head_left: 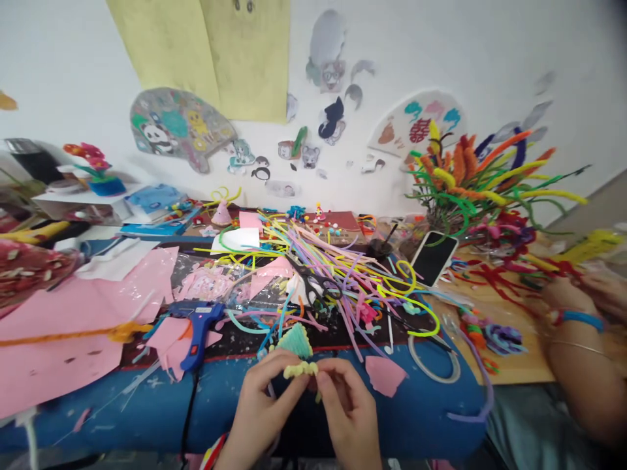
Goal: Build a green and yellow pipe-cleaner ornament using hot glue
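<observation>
Between my two hands is a short, wavy pale yellow pipe cleaner piece, held above the front edge of the blue table cover. My left hand pinches it from the left, thumb and forefinger together. On its right end, the fingers of my right hand are closed too. Just beyond my fingertips is a teal, cone-like fuzzy piece with a pale yellow edge. A blue glue gun lies to the left of my hands, and a pink paper scrap lies to the right.
Loose pipe cleaners and black scissors cover the middle. A phone leans at right, before a colourful bunch. Pink paper spreads left. Another person's arm reaches over the wooden surface at far right.
</observation>
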Demonstrator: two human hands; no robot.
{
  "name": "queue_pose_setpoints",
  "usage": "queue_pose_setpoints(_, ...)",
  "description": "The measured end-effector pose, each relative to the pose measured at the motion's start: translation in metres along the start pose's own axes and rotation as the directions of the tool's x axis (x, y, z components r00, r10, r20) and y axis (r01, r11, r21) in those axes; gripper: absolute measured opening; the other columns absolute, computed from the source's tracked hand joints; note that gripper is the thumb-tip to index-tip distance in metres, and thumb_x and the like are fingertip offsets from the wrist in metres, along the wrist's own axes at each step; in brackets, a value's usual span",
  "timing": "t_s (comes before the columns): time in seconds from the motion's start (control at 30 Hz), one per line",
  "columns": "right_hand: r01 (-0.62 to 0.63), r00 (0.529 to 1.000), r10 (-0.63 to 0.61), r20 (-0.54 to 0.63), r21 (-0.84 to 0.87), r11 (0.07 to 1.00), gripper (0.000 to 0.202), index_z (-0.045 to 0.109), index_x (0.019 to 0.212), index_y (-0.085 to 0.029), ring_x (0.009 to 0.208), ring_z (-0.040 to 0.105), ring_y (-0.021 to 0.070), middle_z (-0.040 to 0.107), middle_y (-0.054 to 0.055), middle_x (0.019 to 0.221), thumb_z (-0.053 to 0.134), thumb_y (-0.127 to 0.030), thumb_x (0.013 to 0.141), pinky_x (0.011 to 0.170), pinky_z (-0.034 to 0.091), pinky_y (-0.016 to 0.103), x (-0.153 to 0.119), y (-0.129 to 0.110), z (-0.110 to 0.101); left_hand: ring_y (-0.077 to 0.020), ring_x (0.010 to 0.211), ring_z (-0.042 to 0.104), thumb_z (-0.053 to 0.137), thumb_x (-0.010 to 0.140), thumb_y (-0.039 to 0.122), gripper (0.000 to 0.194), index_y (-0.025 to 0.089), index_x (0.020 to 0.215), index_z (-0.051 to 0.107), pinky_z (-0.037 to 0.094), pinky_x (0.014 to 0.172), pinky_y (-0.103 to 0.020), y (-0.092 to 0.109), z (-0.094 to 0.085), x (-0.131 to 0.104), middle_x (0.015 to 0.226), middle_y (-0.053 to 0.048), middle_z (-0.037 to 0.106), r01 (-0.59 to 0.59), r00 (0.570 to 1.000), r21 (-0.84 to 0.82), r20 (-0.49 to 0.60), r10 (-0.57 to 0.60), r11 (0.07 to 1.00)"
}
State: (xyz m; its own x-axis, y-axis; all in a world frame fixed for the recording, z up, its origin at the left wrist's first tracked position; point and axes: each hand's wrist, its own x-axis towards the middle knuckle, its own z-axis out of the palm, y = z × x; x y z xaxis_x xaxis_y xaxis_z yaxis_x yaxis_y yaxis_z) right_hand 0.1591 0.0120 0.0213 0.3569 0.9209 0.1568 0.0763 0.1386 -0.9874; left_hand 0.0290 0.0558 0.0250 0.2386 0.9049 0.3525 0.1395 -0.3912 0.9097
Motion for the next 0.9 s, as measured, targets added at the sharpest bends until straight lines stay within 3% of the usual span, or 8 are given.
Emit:
queue_pose_setpoints(0.1, 0.195, 0.978, -0.207, 0.015, -0.411, 0.891, 0.023, 0.066, 0.095, -0.019, 0.097, 0.066, 0.0209, 0.071, 0.009, 0.1, 0.047, -0.034, 0.095, 0.087, 0.053, 0.032, 0.031, -0.004, -0.022, -0.0158, 0.07, 0.061, 0.064, 0.085, 0.027, 0.018, 0.016, 0.07, 0.066, 0.049, 0.066, -0.023, 0.0, -0.004, 0.0, 0.072, -0.003, 0.065, 0.092, 0.996, -0.039, -0.016, -0.092, 0.995)
queue_pose_setpoints(0.17, 0.23, 0.966, -0.247, 0.083, -0.713, 0.663, 0.031, 0.065, 0.108, -0.015, 0.111, 0.062, 0.0224, 0.068, 0.013, 0.115, 0.04, -0.029, 0.097, 0.099, 0.047, 0.035, 0.06, -0.008, -0.03, -0.0146, 0.065, 0.056, 0.065, 0.083, 0.03, 0.024, 0.016, 0.064, 0.061, 0.045, 0.061, -0.023, 0.002, -0.006, 0.002, 0.067, -0.001, 0.06, 0.131, 0.99, -0.047, -0.055, -0.133, 0.99)
queue_pose_setpoints(0.3, 0.267, 0.963, -0.171, 0.207, -0.803, 0.532, 0.03, 0.065, 0.117, -0.013, 0.119, 0.057, 0.025, 0.068, 0.014, 0.119, 0.049, -0.024, 0.094, 0.105, 0.041, 0.037, 0.11, -0.015, -0.015, -0.012, 0.055, 0.047, 0.064, 0.081, 0.037, 0.031, 0.016, 0.06, 0.057, 0.038, 0.053, -0.022, 0.011, -0.007, 0.008, 0.055, 0.002, 0.049, 0.192, 0.973, -0.067, -0.115, -0.199, 0.979)
queue_pose_setpoints(0.4, 0.22, 0.974, -0.051, 0.222, -0.863, 0.455, 0.025, 0.071, 0.099, -0.009, 0.113, 0.06, 0.0333, 0.071, 0.02, 0.105, 0.073, -0.023, 0.079, 0.101, 0.043, 0.044, 0.129, -0.015, 0.007, -0.0121, 0.05, 0.046, 0.06, 0.083, 0.045, 0.035, 0.015, 0.065, 0.062, 0.036, 0.05, -0.022, 0.016, -0.006, 0.01, 0.051, 0.003, 0.048, 0.235, 0.963, -0.083, -0.117, -0.244, 0.968)
queue_pose_setpoints(0.47, 0.181, 0.978, 0.018, 0.209, -0.884, 0.43, 0.021, 0.071, 0.092, -0.01, 0.11, 0.061, 0.0314, 0.071, 0.017, 0.102, 0.076, -0.026, 0.079, 0.099, 0.044, 0.046, 0.136, -0.016, 0.015, -0.0123, 0.049, 0.047, 0.058, 0.084, 0.049, 0.04, 0.014, 0.065, 0.063, 0.037, 0.05, -0.022, 0.018, -0.008, 0.01, 0.05, 0.002, 0.049, 0.233, 0.962, -0.069, -0.126, -0.241, 0.97)
queue_pose_setpoints(0.6, 0.144, 0.971, 0.094, 0.22, -0.852, 0.503, 0.022, 0.065, 0.102, -0.015, 0.099, 0.065, 0.0199, 0.067, 0.006, 0.109, 0.062, -0.035, 0.093, 0.09, 0.052, 0.043, 0.143, -0.024, 0.008, -0.0124, 0.048, 0.048, 0.055, 0.087, 0.052, 0.045, 0.015, 0.063, 0.062, 0.037, 0.049, -0.022, 0.02, -0.014, 0.015, 0.049, 0.002, 0.049, 0.178, 0.969, -0.044, -0.168, -0.182, 0.983)
queue_pose_setpoints(0.73, 0.146, 0.947, 0.097, 0.307, -0.679, 0.72, 0.023, 0.066, 0.082, -0.013, 0.076, 0.065, 0.0178, 0.068, 0.002, 0.076, 0.065, -0.035, 0.087, 0.074, 0.051, 0.033, 0.139, -0.041, -0.018, -0.0127, 0.049, 0.048, 0.054, 0.089, 0.051, 0.044, 0.015, 0.065, 0.062, 0.037, 0.05, -0.023, 0.022, -0.02, 0.032, 0.051, 0.002, 0.051, 0.119, 0.966, -0.023, -0.227, -0.121, 0.993)
queue_pose_setpoints(0.9, 0.149, 0.907, -0.001, 0.422, -0.317, 0.937, 0.041, 0.063, 0.097, -0.016, 0.061, 0.058, 0.0131, 0.066, 0.0, 0.074, 0.057, -0.054, 0.084, 0.056, 0.047, 0.024, 0.094, -0.056, -0.04, -0.0149, 0.061, 0.054, 0.051, 0.091, 0.047, 0.039, 0.016, 0.071, 0.062, 0.04, 0.057, -0.024, 0.024, -0.028, 0.053, 0.064, 0.0, 0.06, 0.053, 0.947, 0.053, -0.32, -0.034, 0.997)
